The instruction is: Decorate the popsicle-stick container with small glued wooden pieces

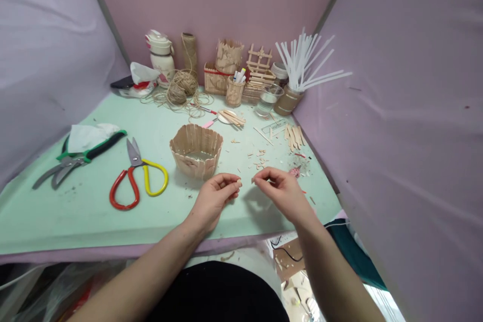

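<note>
My left hand hovers over the green table near its front edge, fingers pinched on a tiny wood-coloured piece. My right hand sits just to its right, fingertips also pinched together; whatever they hold is too small to name. The two pinches almost meet. Just behind my left hand stands a round basket of wooden sticks. Small wood offcuts lie scattered behind my right hand.
Red-and-yellow scissors and green-handled shears lie at the left. At the back are twine, a white bottle, stick-built crafts, a glass and a jar of white straws. Pink walls close in on all sides.
</note>
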{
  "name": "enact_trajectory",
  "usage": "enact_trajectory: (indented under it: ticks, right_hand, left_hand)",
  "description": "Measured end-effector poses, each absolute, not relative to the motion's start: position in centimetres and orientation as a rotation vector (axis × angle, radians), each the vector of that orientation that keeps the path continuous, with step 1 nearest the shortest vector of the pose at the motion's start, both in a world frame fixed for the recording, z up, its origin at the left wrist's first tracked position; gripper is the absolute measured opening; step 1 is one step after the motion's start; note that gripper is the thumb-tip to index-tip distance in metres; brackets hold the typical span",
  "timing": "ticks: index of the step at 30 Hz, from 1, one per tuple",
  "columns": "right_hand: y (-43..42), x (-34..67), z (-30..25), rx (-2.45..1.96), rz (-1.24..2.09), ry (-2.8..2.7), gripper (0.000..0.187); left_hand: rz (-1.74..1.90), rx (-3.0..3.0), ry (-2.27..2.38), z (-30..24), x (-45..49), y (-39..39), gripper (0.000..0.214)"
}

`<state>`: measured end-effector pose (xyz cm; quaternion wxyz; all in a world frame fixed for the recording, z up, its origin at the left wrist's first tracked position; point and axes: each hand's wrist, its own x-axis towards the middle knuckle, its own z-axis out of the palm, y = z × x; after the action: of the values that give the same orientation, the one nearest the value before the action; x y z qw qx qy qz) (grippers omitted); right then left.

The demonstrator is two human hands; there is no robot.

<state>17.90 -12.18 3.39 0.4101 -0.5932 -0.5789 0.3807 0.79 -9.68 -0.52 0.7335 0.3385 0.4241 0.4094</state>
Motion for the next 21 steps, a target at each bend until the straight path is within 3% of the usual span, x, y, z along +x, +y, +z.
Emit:
enact_trajectory:
  ticks: [7,21]
  right_hand:
    - [-11.8,16.5,1.3,-1.563,1.204,-1.274,0.019]
    - [-11.7,16.2,0.4,-1.521,1.229,-1.220,0.023]
  left_hand:
    - [0.944,0.747,0.955,-0.5,0.9,-9.7,0.026]
    - [0.942,0.677,0.931,-0.6,1.0,-9.8,0.027]
